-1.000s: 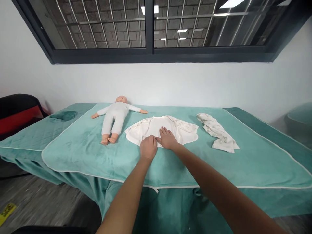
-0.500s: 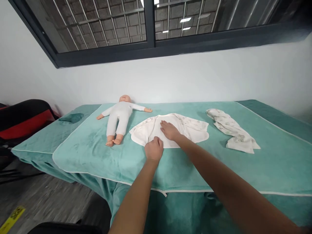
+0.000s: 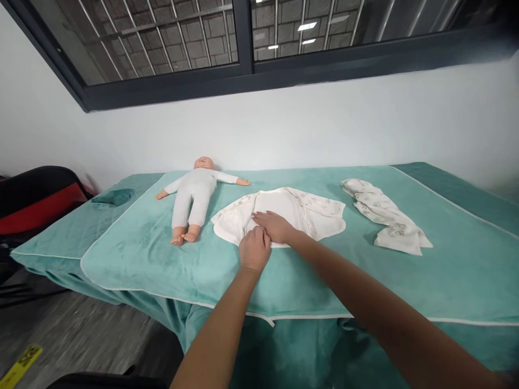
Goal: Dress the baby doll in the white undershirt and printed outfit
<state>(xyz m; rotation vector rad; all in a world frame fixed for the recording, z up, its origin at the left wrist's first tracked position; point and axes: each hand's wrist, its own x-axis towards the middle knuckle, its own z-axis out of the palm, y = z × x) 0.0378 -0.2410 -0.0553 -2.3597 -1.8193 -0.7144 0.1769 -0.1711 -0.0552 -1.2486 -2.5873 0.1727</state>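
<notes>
A white baby top point(image 3: 286, 202) with printed sleeves lies spread out on the teal cover. My left hand point(image 3: 254, 248) is curled closed on its near edge, left of the middle. Fingers stretched out, my right hand point(image 3: 273, 226) lies flat on the white cloth, its fingertips just above my left knuckles. To the left a baby doll point(image 3: 197, 186) in a white suit rests on its back, arms spread. A second printed white baby garment point(image 3: 385, 216) lies loosely bunched on the right, apart from both hands.
The teal cover point(image 3: 162, 265) with white piping drapes over the bed's front edge. Behind the bed stand a white wall point(image 3: 292, 129) and a dark-framed window point(image 3: 249, 70). A black and red chair point(image 3: 44, 197) is at the far left.
My right hand has slid left and toward me over the top, coming up against my left hand. My left hand keeps its place on the near edge. The view has shifted slightly.
</notes>
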